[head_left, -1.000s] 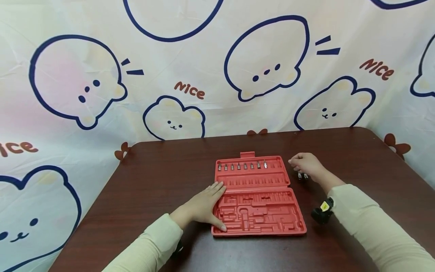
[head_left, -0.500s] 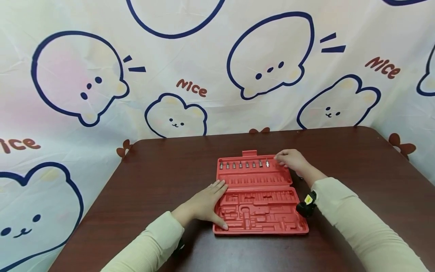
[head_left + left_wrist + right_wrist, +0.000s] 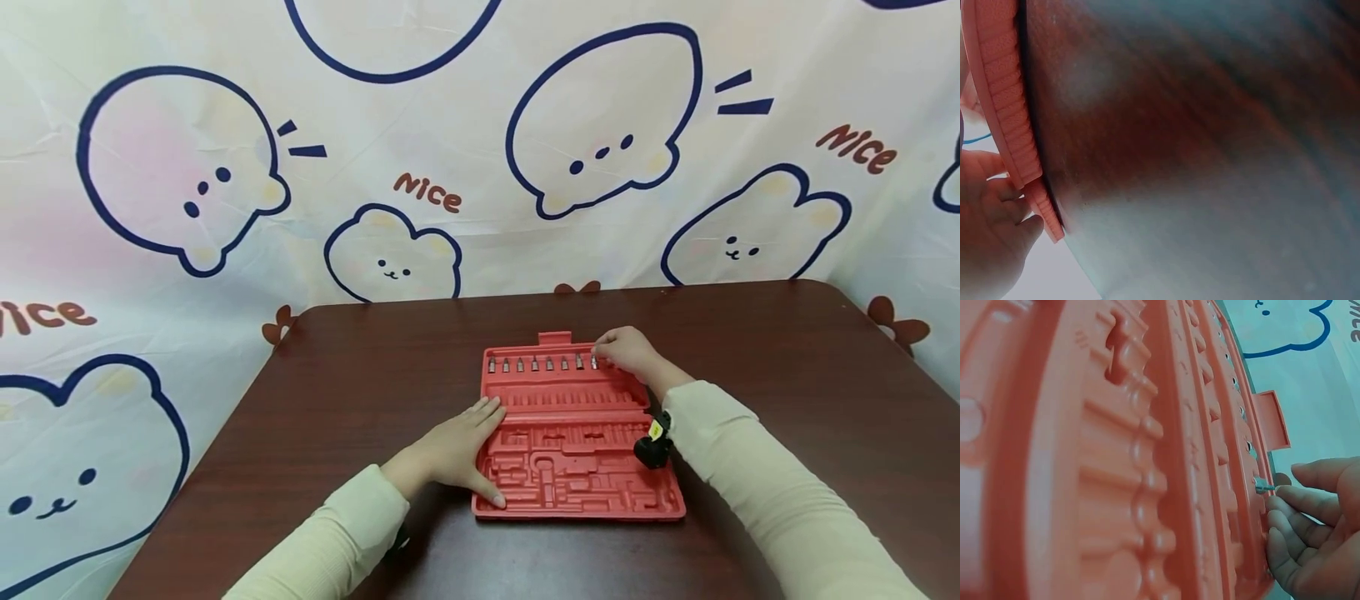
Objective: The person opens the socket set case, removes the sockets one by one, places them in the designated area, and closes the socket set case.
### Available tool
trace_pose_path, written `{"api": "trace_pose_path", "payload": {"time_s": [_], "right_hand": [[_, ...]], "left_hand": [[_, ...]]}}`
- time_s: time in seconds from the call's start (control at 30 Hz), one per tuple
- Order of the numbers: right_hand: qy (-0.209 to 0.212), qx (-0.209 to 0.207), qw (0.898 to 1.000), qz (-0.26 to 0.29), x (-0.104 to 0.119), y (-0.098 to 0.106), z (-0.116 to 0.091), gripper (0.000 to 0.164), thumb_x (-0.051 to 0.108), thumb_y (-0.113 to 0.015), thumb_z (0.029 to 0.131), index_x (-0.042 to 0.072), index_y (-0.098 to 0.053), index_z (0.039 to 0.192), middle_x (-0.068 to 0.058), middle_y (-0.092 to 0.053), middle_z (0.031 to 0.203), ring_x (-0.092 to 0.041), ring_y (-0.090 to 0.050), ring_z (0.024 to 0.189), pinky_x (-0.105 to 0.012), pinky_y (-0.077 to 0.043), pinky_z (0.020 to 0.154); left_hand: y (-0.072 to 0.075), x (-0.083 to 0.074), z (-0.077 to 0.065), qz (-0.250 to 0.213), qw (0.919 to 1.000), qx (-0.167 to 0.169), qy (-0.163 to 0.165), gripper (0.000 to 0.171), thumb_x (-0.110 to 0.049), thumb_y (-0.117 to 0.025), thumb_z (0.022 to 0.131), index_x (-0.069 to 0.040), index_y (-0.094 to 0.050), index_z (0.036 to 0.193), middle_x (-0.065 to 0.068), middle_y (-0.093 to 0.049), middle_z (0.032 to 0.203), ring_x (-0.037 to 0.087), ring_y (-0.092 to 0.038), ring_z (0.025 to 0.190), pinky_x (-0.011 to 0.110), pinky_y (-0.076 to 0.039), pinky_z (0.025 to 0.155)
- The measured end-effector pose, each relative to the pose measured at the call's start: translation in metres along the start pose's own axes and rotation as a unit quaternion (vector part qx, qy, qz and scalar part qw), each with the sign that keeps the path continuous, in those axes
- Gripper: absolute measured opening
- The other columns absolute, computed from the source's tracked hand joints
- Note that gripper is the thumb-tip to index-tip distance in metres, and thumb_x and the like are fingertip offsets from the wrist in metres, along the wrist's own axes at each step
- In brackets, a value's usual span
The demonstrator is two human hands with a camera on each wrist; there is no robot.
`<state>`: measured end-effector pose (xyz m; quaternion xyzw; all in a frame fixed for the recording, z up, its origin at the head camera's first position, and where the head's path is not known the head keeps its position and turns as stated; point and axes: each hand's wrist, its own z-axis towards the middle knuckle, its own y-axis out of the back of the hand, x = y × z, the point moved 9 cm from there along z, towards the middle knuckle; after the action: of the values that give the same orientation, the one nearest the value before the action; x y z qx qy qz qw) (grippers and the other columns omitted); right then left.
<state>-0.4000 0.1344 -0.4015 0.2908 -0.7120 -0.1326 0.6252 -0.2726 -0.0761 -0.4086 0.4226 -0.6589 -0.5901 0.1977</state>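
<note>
A red plastic tool case (image 3: 577,510) lies unfolded on the table, its moulded slots facing up. Several short silver screwdriver bits (image 3: 535,364) stand in a row along its far half. My left hand (image 3: 453,446) rests flat across the case's left edge, fingers spread and thumb on the near half. My right hand (image 3: 628,350) reaches over the far right corner, its fingers bent. In the right wrist view its fingertips pinch the tip of the end screwdriver bit (image 3: 1261,485), whose base sits in its slot.
The dark brown table (image 3: 375,358) extends around the case. Behind it hangs a pale curtain (image 3: 480,167) with bear drawings. A latch tab (image 3: 555,337) sticks out from the case's far edge. A black wrist camera (image 3: 652,452) on the right arm overhangs the near half.
My right hand has moved left, from beside two loose bits on the table to the end of the bit row. My left hand stays on the case edge.
</note>
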Motion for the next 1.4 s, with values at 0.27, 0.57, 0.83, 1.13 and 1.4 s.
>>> {"api": "trace_pose_path", "payload": {"time_s": [0.27,0.57,0.83,1.13,1.4], "right_hand": [[-0.014,-0.018,0.997,-0.069,-0.004,-0.001,0.004,0.022,0.012,-0.051,0.084,-0.006,-0.063,0.09,-0.014,-0.057,0.088,-0.024,-0.048,0.077,-0.029,-0.039,0.062],[-0.046,-0.003,0.993,-0.113,-0.002,-0.004,0.008,0.028,0.012,-0.054,0.081,0.006,-0.05,0.053,0.001,-0.037,0.047,-0.015,-0.038,0.049,-0.025,-0.032,0.05],[-0.043,-0.014,0.998,-0.038,0.001,-0.003,0.007,0.008,0.005,-0.053,0.081,-0.003,-0.055,0.082,-0.011,-0.054,0.079,-0.021,-0.049,0.066,-0.031,-0.043,0.059],[-0.059,-0.022,0.998,-0.009,-0.003,-0.002,0.01,0.012,0.001,-0.056,0.081,-0.006,-0.058,0.09,-0.016,-0.054,0.092,-0.02,-0.05,0.071,-0.03,-0.044,0.063],[-0.032,-0.043,0.998,0.044,0.004,0.004,0.004,0.012,0.002,-0.049,0.085,-0.007,-0.054,0.091,-0.012,-0.051,0.083,-0.02,-0.046,0.068,-0.029,-0.04,0.059]], "left_hand": [[-0.003,-0.003,0.001,-0.011,0.9999,0.011,-0.001,0.117,-0.071,-0.06,0.051,-0.007,-0.015,0.138,0.008,-0.01,0.143,0.02,-0.004,0.13,0.037,-0.018,0.1],[-0.004,-0.004,0.001,-0.015,0.9998,0.009,0.003,0.116,-0.07,-0.06,0.052,-0.007,-0.016,0.138,0.007,-0.01,0.143,0.019,-0.004,0.13,0.037,-0.019,0.1],[-0.003,-0.002,0.0,-0.005,1.0,0.002,0.0,0.117,-0.071,-0.061,0.051,-0.007,-0.015,0.139,0.008,-0.009,0.143,0.019,-0.004,0.13,0.036,-0.019,0.1],[-0.002,-0.002,0.0,-0.009,1.0,0.002,0.003,0.118,-0.071,-0.061,0.051,-0.007,-0.015,0.139,0.007,-0.009,0.143,0.019,-0.004,0.13,0.036,-0.018,0.1],[0.001,0.001,-0.001,-0.01,0.9999,0.003,0.006,0.117,-0.07,-0.061,0.051,-0.007,-0.015,0.139,0.008,-0.01,0.143,0.02,-0.004,0.13,0.036,-0.019,0.1]]}}
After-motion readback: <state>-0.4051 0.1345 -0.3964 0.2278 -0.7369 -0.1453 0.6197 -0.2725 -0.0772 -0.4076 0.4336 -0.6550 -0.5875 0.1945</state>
